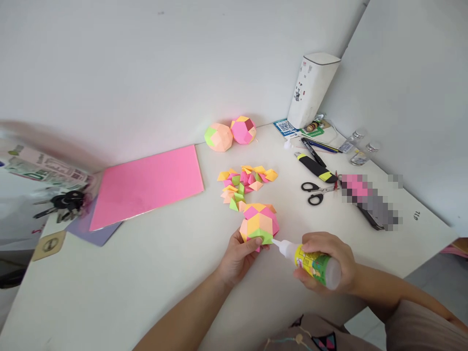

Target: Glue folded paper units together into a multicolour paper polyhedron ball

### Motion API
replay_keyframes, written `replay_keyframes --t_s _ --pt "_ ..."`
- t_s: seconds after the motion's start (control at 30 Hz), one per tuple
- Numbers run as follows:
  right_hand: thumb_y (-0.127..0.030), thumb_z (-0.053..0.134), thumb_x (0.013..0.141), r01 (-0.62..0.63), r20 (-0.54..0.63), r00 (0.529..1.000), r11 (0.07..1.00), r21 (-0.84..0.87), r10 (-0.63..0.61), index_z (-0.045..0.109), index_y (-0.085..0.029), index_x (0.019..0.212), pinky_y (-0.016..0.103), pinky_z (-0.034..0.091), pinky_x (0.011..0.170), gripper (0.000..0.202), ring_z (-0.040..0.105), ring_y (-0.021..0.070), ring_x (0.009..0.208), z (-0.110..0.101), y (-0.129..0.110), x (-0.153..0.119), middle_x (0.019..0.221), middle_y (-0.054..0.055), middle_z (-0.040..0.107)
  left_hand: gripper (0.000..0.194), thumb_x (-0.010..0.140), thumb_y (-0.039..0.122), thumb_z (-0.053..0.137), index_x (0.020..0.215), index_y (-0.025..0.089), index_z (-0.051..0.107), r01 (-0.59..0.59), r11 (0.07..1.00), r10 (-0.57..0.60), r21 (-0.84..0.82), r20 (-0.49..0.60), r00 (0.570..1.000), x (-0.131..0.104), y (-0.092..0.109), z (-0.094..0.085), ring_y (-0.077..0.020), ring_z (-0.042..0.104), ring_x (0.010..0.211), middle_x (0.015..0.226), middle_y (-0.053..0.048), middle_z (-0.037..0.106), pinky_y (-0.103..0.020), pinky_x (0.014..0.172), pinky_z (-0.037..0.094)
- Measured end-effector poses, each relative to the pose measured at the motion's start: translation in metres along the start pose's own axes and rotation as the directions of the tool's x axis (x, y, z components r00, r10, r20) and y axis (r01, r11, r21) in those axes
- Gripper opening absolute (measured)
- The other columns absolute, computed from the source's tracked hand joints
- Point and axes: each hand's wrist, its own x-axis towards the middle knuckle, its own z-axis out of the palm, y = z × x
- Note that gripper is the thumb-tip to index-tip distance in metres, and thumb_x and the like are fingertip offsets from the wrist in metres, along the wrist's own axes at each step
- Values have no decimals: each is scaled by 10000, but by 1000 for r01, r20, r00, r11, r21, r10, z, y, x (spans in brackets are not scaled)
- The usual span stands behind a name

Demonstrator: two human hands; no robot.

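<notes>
My left hand (239,256) is closed on a folded paper ball (259,225) in pink, peach, orange and green, its thumb pressing a green face near the bottom. Tilted in my right hand (331,258) is a glue bottle (316,265) with a yellow and green label. The bottle's white nozzle tip meets, or nearly meets, the right edge of that green face. Just beyond the ball lie several small folded paper pieces (239,187) in orange, pink, green and peach. The fingers under the ball are partly hidden.
Two paper balls, one peach and green (219,137), one mostly pink (242,132), sit by the wall. Pink paper sheets (148,187) lie left, near keys (68,202). Scissors (315,193), a utility knife (316,168), small glass bottles (360,155) and a white container (310,92) stand or lie right.
</notes>
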Motion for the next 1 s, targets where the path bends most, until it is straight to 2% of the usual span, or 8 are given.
replay_keyframes --t_s 0.07,0.17,0.3,0.4,0.5,0.6,0.83,1.0 --pt "-235 698 690 -112 -20 993 993 44 113 553 -218 983 255 502 463 327 619 159 520 -1 1 -3 696 22 637 177 689 207 756 811 140 647 -6 1000 6 -7 2 1000 0 1 0 -114 577 652 708 -11 633 -256 678 476" --pt "-210 706 679 -304 -44 948 937 172 315 568 -227 946 236 478 453 301 586 131 520 0 5 -6 746 15 623 192 679 210 763 813 136 646 -1 1000 1 -13 5 1000 0 2 0 -120 581 659 711 -18 632 -250 667 471" --pt "-206 693 710 -498 -10 847 799 336 532 571 -224 884 223 450 449 214 544 102 526 3 14 -7 761 -2 571 206 678 209 764 832 135 650 14 1000 -14 -20 11 1000 0 2 1 -124 588 657 721 -27 642 -246 656 467" --pt "-248 675 762 -617 94 747 633 467 658 550 -225 906 209 392 387 192 476 73 436 5 22 -9 691 -34 527 212 675 206 765 843 134 658 19 999 -19 -33 17 1000 1 3 1 -128 593 660 729 -34 650 -247 646 469" --pt "-292 655 800 -659 183 681 485 575 709 528 -225 914 193 355 356 183 405 58 370 6 28 -8 560 -79 466 205 679 198 762 847 135 664 17 999 -16 -46 22 1000 1 3 1 -130 595 677 748 -39 654 -247 649 474" --pt "-327 649 811 -674 227 643 399 622 732 520 -221 906 183 345 348 193 361 54 351 7 31 -5 469 -105 416 186 689 186 753 846 137 667 12 998 -10 -54 39 999 1 4 1 -124 594 681 757 -35 652 -242 655 478" --pt "-355 657 802 -706 270 572 297 643 774 523 -220 891 169 326 327 210 302 46 339 10 35 0 420 -120 370 170 703 195 745 832 121 663 20 999 -16 -46 81 997 1 5 1 -126 593 682 748 -42 643 -252 689 487" --pt "-362 647 806 -718 292 545 258 646 786 518 -222 900 172 324 323 212 296 49 337 12 39 0 429 -125 338 224 678 200 765 865 128 664 35 997 -30 -63 71 997 2 6 2 -133 599 702 795 -45 643 -259 689 495"
